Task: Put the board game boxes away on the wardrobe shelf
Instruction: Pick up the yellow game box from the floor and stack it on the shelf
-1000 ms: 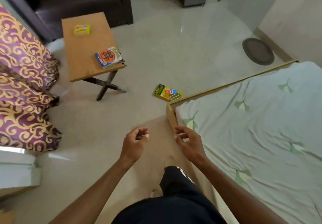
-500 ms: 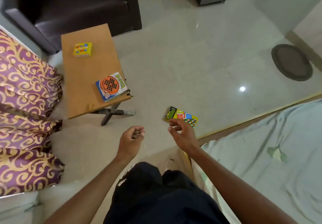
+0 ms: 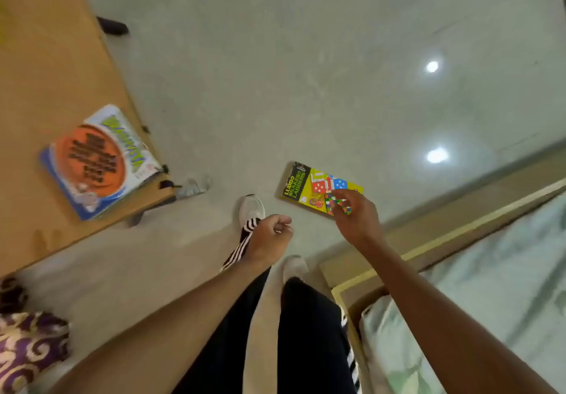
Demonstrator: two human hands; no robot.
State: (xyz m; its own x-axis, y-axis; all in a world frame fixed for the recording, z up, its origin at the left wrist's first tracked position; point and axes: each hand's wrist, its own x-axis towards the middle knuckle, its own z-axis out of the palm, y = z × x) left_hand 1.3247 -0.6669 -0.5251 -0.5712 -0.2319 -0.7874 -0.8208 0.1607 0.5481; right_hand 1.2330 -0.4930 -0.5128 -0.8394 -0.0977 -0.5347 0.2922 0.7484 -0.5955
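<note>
A yellow Ludo and Snakes and Ladders box (image 3: pixel 309 185) lies flat on the pale floor beside the bed frame. My right hand (image 3: pixel 356 216) hovers over its near right corner with fingers spread and curved; the fingertips overlap the box, and I cannot tell if they touch it. My left hand (image 3: pixel 269 237) is a loose fist in mid-air above my left shoe, holding nothing. A blue box with an orange round board picture (image 3: pixel 98 161) rests on the near corner of the wooden table (image 3: pixel 46 72).
The bed (image 3: pixel 490 286) with its pale green sheet and wooden frame (image 3: pixel 459 210) fills the right side. Purple and gold patterned fabric (image 3: pixel 27 350) sits at the lower left. My white shoe (image 3: pixel 251 207) stands between the table and the Ludo box.
I have bent down and stepped closer, so the floor box and table look much larger. My right hand has reached forward over the Ludo box. The left hand stays curled.
</note>
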